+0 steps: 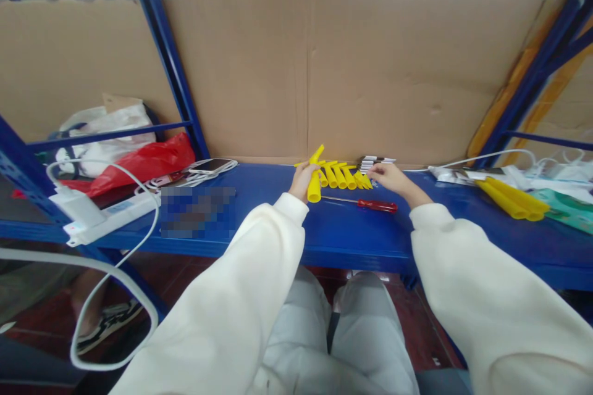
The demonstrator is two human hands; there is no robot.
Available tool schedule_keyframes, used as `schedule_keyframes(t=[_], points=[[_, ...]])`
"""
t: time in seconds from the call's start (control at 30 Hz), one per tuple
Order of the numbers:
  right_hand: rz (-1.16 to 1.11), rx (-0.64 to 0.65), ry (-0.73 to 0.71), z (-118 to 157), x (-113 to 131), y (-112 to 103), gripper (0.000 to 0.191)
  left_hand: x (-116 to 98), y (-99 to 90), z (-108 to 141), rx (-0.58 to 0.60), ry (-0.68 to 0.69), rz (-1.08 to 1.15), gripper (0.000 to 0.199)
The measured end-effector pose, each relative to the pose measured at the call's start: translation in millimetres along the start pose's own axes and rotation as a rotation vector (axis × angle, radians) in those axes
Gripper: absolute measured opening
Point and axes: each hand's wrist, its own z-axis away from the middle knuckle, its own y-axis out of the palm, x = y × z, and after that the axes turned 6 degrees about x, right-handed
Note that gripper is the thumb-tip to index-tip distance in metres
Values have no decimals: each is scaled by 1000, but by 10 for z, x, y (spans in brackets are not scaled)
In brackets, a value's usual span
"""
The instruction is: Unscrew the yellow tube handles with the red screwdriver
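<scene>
My left hand [302,179] is wrapped around a yellow plastic tube with a slanted handle-like arm [314,190], its round open end toward me. Just right of it, several similar yellow tubes [341,177] lie in a row, with small pointed yellow pieces [364,181] at the row's end. Over those pieces my right hand [388,176] reaches in, fingertips drawn together; whatever is between them is too small to make out. Behind its fingers lie several slim black-and-white items [370,162]. A screwdriver with a red handle [377,205] rests in front of the row.
The blue shelf top [273,234] backs onto a cardboard panel [393,74]. At left are a white power strip [111,216] with cables, a phone [210,165] and a red bag [143,163]. Larger yellow pieces [512,199] and plastic packets [569,207] lie at right.
</scene>
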Motion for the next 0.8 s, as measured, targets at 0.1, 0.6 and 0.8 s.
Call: schedule_keyframes(t=[0.1, 0.6, 0.8], points=[[175, 207, -37, 80, 11, -20, 28, -5, 12, 12, -10, 22, -13, 25], [197, 523, 20, 264, 106, -70, 43, -54, -193, -67, -44, -32, -154, 14], [205, 451, -3, 272, 77, -46, 43, -95, -345, -141, -88, -17, -234, 11]])
